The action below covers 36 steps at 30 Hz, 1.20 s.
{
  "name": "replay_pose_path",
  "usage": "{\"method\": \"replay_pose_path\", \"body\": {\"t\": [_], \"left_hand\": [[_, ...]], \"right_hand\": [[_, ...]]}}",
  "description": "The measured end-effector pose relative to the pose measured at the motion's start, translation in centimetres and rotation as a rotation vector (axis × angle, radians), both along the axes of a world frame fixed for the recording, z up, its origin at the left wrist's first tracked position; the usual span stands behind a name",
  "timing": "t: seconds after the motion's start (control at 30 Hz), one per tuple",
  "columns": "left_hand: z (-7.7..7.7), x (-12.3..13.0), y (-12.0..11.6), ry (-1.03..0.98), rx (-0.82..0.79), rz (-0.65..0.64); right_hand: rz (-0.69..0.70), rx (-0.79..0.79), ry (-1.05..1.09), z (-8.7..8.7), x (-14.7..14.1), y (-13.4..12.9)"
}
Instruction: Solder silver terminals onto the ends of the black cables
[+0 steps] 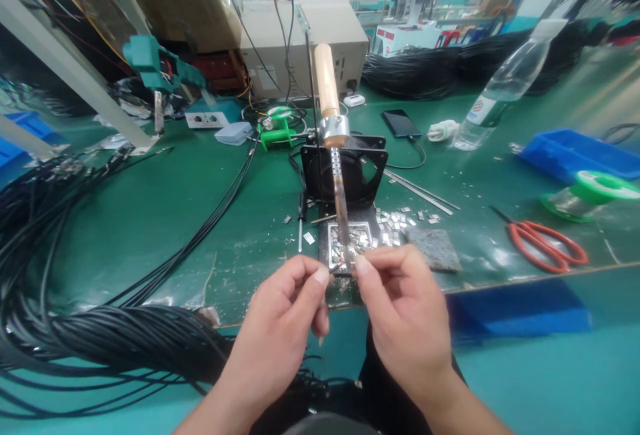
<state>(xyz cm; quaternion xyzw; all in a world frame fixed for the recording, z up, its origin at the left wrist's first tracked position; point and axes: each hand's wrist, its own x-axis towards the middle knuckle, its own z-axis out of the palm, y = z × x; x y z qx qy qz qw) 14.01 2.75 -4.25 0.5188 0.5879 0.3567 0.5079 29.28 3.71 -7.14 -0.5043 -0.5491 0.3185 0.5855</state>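
Note:
My left hand (285, 311) pinches the end of a thin dark cable (336, 267) at the table's front edge. Facing it, my right hand (407, 308) has thumb and forefinger pressed together on something too small to make out, close to the cable tip. Between and just beyond the fingertips is the tip of a soldering iron (327, 88), which points down with its wooden handle up. Below the iron lies a small tray (330, 245) of little metal pieces. More metal pieces (395, 220) are scattered to its right. A black fan (313, 175) stands behind the tray.
Black cable bundles (125, 335) fill the left side. At the right are red-handled scissors (543, 245), a solder spool (585, 195), a blue bin (580, 155) and a plastic bottle (505, 88). A grey block (434, 249) lies near the right hand. A phone (401, 123) lies farther back.

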Motion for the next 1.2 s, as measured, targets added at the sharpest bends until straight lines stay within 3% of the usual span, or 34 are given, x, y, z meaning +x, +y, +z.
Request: {"method": "replay_pose_path", "body": {"t": [1.03, 1.2], "left_hand": [[0.17, -0.15, -0.13, 0.008, -0.046, -0.036], [0.15, -0.19, -0.02, 0.036, -0.057, 0.030]], "right_hand": [[-0.042, -0.017, 0.023, -0.54, 0.03, -0.47], [-0.025, -0.028, 0.006, -0.36, 0.05, -0.27]]}}
